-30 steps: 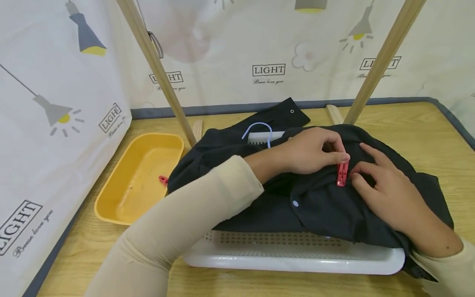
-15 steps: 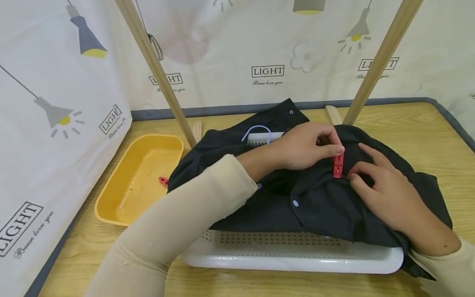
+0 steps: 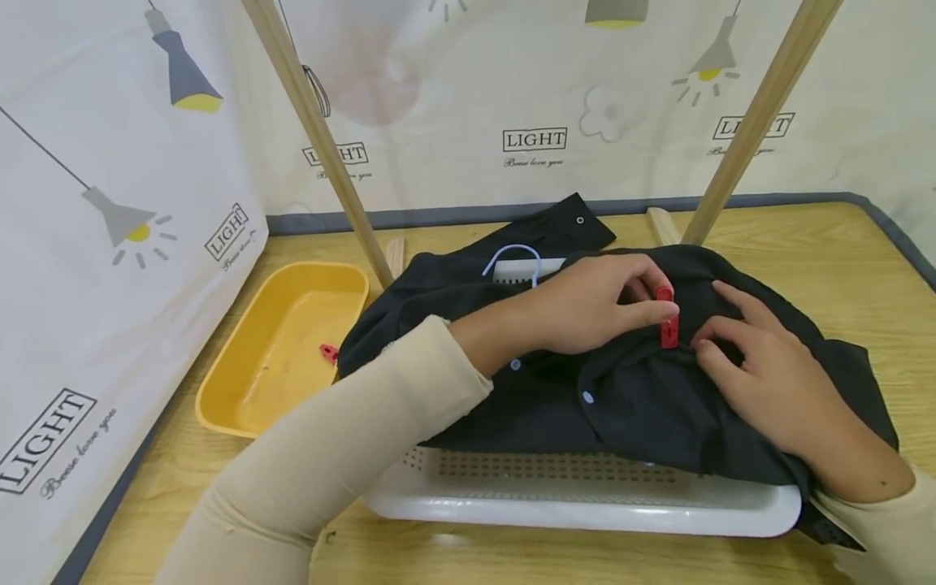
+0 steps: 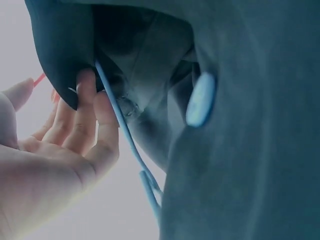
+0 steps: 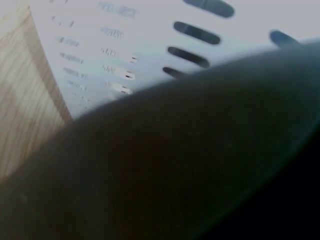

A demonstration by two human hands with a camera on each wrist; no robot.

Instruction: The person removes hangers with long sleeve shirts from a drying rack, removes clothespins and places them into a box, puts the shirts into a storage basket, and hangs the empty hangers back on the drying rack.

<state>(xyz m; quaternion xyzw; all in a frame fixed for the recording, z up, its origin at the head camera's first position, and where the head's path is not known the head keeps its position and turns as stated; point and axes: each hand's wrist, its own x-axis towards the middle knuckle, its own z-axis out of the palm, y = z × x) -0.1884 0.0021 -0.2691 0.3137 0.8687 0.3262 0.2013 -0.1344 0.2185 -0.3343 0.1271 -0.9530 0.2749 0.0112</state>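
A red clothespin (image 3: 669, 335) stands at a fold of the black shirt (image 3: 651, 418), pinched between thumb and fingers of my left hand (image 3: 578, 305). Whether its tips bite the cloth cannot be told. Just right of it, my right hand (image 3: 775, 382) pinches the shirt with thumb and forefinger, another finger stretched out over the cloth. The left wrist view shows my left fingers at the shirt's edge, beside a blue hanger (image 4: 120, 120) and a pale blue button (image 4: 201, 100). In the right wrist view a dark blurred mass covers most of the picture.
Under the shirt is a white perforated basket (image 3: 585, 516). At left sits a yellow tray (image 3: 208, 390) with another red clothespin (image 3: 329, 353) in it. Two wooden poles (image 3: 322, 138) slant up behind the shirt. The hanger's hook (image 3: 521, 247) sticks out above the cloth.
My left thumb has slid from the clothespin's top end towards its middle, so the top now shows above it. The clothespin shifted up slightly. My right hand keeps its place.
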